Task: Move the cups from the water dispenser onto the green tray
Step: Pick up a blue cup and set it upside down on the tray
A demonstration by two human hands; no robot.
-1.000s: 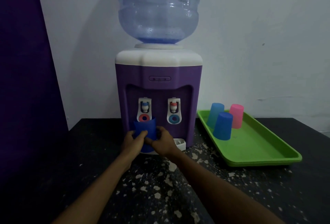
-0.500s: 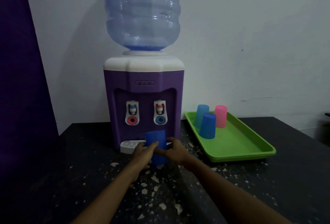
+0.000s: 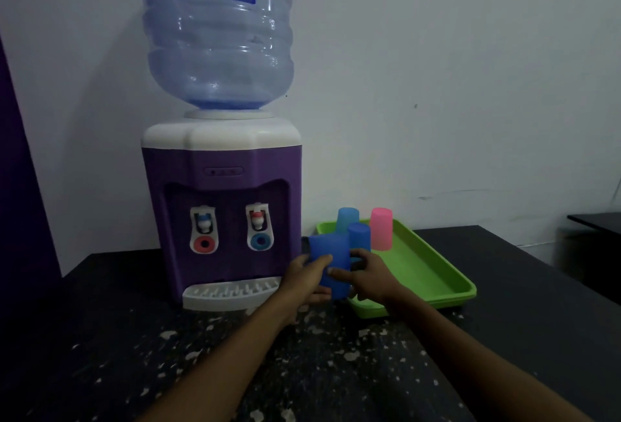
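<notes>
Blue cup (image 3: 328,262), clamped between our left hand (image 3: 307,279) and right hand (image 3: 368,279), has left the dispenser (image 3: 221,220) drip grille and now hovers at the tray (image 3: 433,273) near-left corner; placement remains.

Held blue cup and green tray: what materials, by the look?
Blue cup, gripped by left hand and right hand: likely thin plastic, matte, slightly translucent. Green tray: likely moulded plastic, smooth, uniform colour, rolled rim. Dim light, so finish uncertain.
</notes>
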